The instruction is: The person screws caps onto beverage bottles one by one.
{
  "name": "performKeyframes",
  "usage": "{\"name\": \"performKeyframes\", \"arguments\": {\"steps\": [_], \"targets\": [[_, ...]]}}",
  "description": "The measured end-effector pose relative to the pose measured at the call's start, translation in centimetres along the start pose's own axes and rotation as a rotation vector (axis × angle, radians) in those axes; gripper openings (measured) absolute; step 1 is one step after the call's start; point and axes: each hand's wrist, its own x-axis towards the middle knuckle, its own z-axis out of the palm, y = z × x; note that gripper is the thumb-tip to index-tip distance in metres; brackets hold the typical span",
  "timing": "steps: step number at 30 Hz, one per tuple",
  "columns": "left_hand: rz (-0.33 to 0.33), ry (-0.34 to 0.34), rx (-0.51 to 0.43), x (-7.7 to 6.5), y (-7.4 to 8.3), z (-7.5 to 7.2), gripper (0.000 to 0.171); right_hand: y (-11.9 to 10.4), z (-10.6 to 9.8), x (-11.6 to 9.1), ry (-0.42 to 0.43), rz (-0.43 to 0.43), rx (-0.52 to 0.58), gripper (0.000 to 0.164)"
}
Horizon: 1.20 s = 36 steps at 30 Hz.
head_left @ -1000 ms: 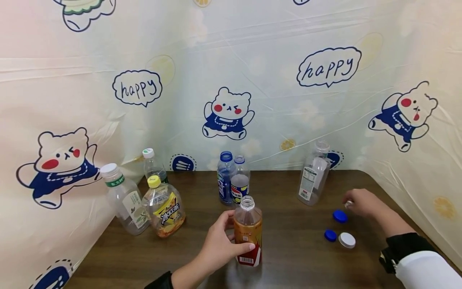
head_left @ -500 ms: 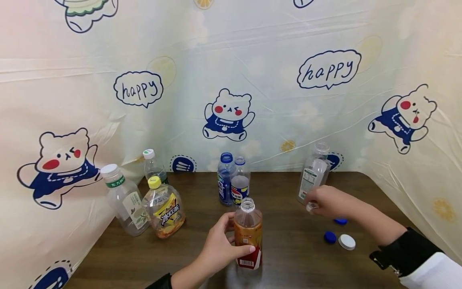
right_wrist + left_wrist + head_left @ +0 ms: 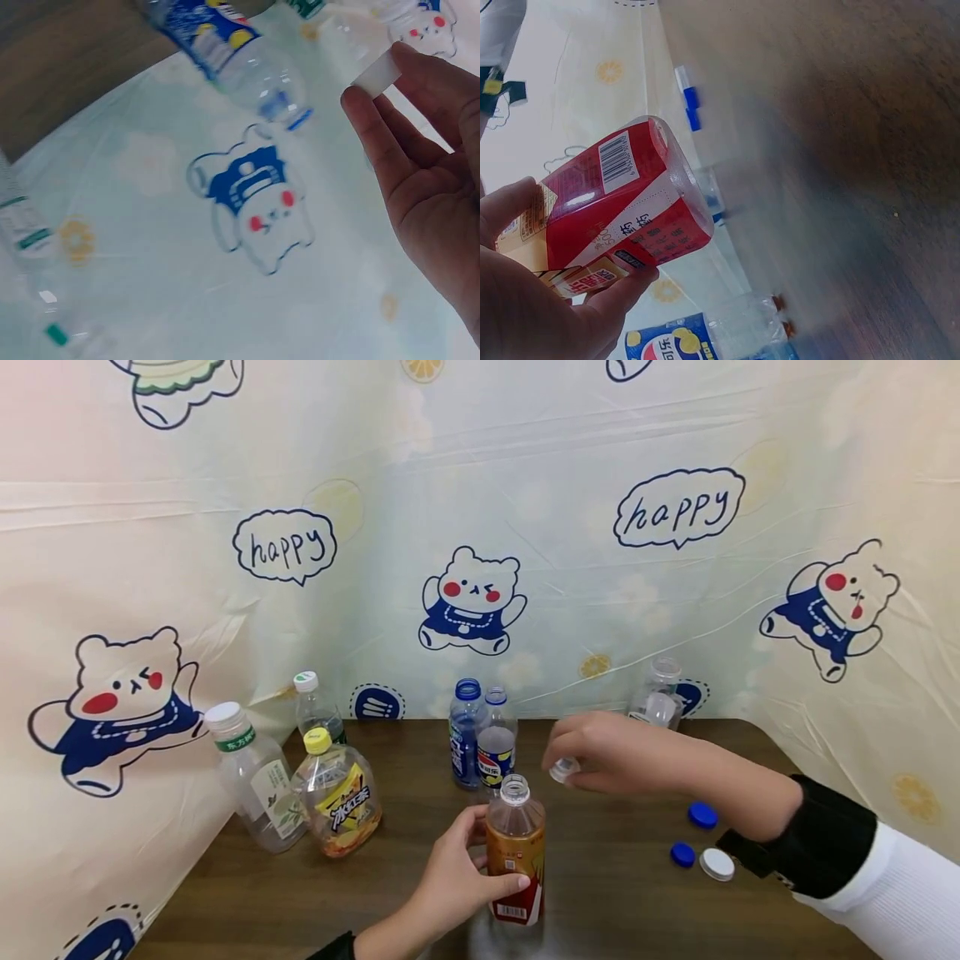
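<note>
My left hand (image 3: 457, 877) grips an uncapped clear bottle (image 3: 516, 860) with an orange and red label, thumb across its front. In the left wrist view the red lower label and barcode of this bottle (image 3: 622, 202) show between thumb and fingers. My right hand (image 3: 611, 753) pinches a small white bottle cap (image 3: 564, 769), above and to the right of the open bottle neck. Seen from the right wrist, the cap (image 3: 377, 75) sits between thumb and fingertips. Behind the gripped bottle stand an uncapped blue bottle (image 3: 465, 735) and an uncapped cola bottle (image 3: 497, 747).
Two blue caps (image 3: 702, 815) and a white cap (image 3: 717, 864) lie on the table (image 3: 600, 893) at right. A clear bottle (image 3: 663, 693) stands behind my right forearm. At left are a yellow-capped bottle (image 3: 341, 802) and two white-capped bottles (image 3: 262, 785). A printed curtain (image 3: 480, 485) hangs behind.
My right hand has moved left from the right side of the table, past the clear bottle, carrying the white cap close to the held bottle. The left hand and its bottle have stayed in place.
</note>
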Motion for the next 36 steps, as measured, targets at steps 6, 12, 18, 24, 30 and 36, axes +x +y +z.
{"name": "performKeyframes", "arguments": {"steps": [6, 12, 18, 24, 30, 36], "targets": [[0.000, -0.015, -0.013, 0.1, 0.0, 0.2, 0.078, -1.6, -1.0, 2.6, -0.012, -0.068, 0.007, 0.023], [0.005, -0.023, -0.032, 0.1, 0.1, 0.0, 0.076, -2.6, -1.3, 4.0, -0.051, -0.096, 0.019, 0.023], [0.009, -0.026, -0.034, 0.1, 0.2, -0.1, 0.075, -2.8, -0.8, 4.5, -0.115, -0.072, 0.034, 0.023], [0.015, -0.027, -0.030, 0.1, 0.5, -0.1, 0.075, -2.7, -0.5, 4.5, -0.113, -0.083, 0.025, 0.024], [0.023, -0.025, -0.022, 0.1, 0.7, -0.1, 0.075, -2.8, -0.4, 4.4, -0.128, -0.083, 0.012, 0.023], [0.020, -0.026, -0.019, 0.1, 0.8, -0.2, 0.076, -2.7, -0.4, 4.3, -0.130, -0.087, 0.025, 0.024]]}}
